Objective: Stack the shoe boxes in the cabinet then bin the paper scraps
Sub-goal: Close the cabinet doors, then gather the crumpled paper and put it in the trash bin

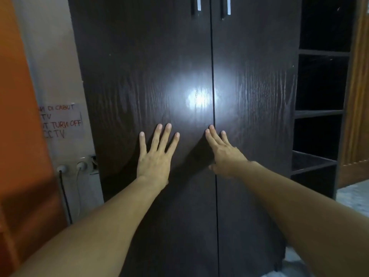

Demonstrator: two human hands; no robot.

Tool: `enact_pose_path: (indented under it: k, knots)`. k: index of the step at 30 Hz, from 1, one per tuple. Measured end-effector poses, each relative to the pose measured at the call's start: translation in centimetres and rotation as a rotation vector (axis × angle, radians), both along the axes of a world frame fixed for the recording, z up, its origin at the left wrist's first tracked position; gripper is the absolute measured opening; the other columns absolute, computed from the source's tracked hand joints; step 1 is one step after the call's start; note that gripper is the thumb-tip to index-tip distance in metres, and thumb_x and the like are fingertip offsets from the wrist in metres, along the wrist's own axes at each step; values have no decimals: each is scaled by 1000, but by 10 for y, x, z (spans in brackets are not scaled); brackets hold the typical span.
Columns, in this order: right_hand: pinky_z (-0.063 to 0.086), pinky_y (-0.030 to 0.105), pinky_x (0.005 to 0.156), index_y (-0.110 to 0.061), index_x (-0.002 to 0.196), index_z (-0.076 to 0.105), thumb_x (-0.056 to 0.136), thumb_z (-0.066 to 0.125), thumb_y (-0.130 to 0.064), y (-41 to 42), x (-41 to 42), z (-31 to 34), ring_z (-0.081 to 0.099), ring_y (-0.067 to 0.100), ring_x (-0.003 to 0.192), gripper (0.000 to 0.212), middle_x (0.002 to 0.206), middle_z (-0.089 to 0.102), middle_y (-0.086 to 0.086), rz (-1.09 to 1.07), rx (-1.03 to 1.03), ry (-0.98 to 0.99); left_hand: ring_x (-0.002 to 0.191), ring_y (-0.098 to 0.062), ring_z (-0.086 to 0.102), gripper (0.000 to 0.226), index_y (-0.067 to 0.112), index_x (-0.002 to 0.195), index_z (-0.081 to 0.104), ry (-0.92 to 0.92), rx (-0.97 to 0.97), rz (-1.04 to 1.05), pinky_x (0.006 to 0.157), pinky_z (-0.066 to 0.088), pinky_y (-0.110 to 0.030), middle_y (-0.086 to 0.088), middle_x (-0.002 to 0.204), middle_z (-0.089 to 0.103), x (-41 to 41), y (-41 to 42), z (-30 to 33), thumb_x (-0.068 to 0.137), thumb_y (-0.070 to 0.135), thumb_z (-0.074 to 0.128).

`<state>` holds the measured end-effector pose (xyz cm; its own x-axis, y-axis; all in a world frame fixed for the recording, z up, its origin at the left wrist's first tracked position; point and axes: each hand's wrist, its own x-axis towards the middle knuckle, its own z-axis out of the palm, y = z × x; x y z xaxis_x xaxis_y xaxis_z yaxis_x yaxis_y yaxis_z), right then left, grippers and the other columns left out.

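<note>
A tall dark wood-grain cabinet [151, 56] fills the view, both doors closed along a centre seam. Two silver handles [199, 5] show at the top edge. My left hand [155, 154] lies flat on the left door with its fingers spread. My right hand [223, 150] rests flat against the right door just beside the seam. Neither hand holds anything. No shoe boxes or paper scraps are in view.
Open dark shelves [319, 112] adjoin the cabinet on the right, with a wooden door [357, 116] beyond them. Left of the cabinet is a white wall with a handwritten notice [60, 120] and plugged sockets [71, 166]. An orange surface [18, 136] fills the far left.
</note>
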<state>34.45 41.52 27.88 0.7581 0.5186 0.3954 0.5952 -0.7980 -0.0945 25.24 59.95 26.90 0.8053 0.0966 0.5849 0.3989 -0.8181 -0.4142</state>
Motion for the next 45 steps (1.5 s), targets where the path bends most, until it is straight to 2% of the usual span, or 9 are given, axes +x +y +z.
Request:
enact_pose_path:
  k: [3, 6, 12, 17, 21, 25, 29, 35, 45]
  knots:
    - [33, 49, 112, -24, 155, -10, 87, 68, -23, -10, -4, 5, 4, 29, 150, 103, 159, -25, -11, 47, -31, 33, 136, -38, -37, 133, 20, 147, -27, 23, -63, 20, 112, -8, -65, -15, 148, -43, 0, -11, -1, 71, 38, 80]
    - [35, 41, 110, -21, 156, -1, 87, 69, -31, -24, -14, -1, 28, 30, 144, 98, 164, -9, -4, 45, -94, 69, 135, -41, -37, 130, 21, 150, -21, 106, -146, 8, 111, -8, -65, -17, 147, -44, -4, -27, -8, 71, 38, 81]
    - [39, 40, 105, -23, 153, 19, 84, 69, -43, -77, -31, -42, 41, 32, 134, 87, 153, 36, 4, -69, -113, 227, 145, -35, -20, 111, 20, 154, -2, 382, -258, -154, 115, -1, -62, -14, 160, -17, -16, -65, -46, 76, 54, 70]
    - [48, 42, 100, -25, 143, 42, 73, 72, -52, -143, -30, -87, 55, 29, 121, 81, 135, 55, 7, -234, -121, 348, 149, -29, -9, 107, 19, 154, 8, 585, -355, -324, 116, 3, -60, -9, 162, -4, -5, -117, -86, 75, 58, 68]
    - [47, 36, 97, -18, 142, 45, 76, 72, -49, -207, -30, -125, 53, 31, 122, 78, 134, 56, 11, -353, -156, 423, 149, -26, -1, 101, 18, 153, 17, 677, -372, -455, 116, 8, -60, -8, 162, 3, 18, -172, -119, 75, 59, 67]
    - [47, 30, 78, -17, 118, 61, 77, 70, -46, -272, -18, -168, 61, 30, 101, 51, 109, 64, 8, -458, -162, 480, 149, -25, 2, 98, 15, 153, 16, 767, -384, -573, 116, 9, -59, -7, 162, 5, 48, -232, -154, 79, 57, 65]
    - [45, 29, 69, -17, 113, 61, 79, 65, -40, -319, 0, -216, 64, 30, 95, 41, 97, 62, 6, -550, -110, 521, 149, -23, 6, 90, 12, 152, 18, 804, -413, -681, 116, 12, -57, -6, 162, 7, 84, -290, -196, 83, 46, 65]
    - [53, 41, 87, -21, 126, 54, 81, 57, -28, -358, 27, -285, 61, 37, 105, 45, 117, 63, 13, -623, -77, 488, 149, -23, 8, 92, 13, 154, 11, 873, -419, -769, 117, 15, -54, -5, 162, 5, 125, -353, -256, 85, 37, 67]
    - [27, 58, 108, -25, 132, 52, 87, 56, -8, -350, 40, -333, 42, 30, 125, 49, 125, 53, 8, -721, -54, 346, 149, -24, -3, 97, 15, 154, 1, 917, -437, -794, 119, 7, -53, -4, 162, -8, 149, -377, -303, 85, 28, 68]
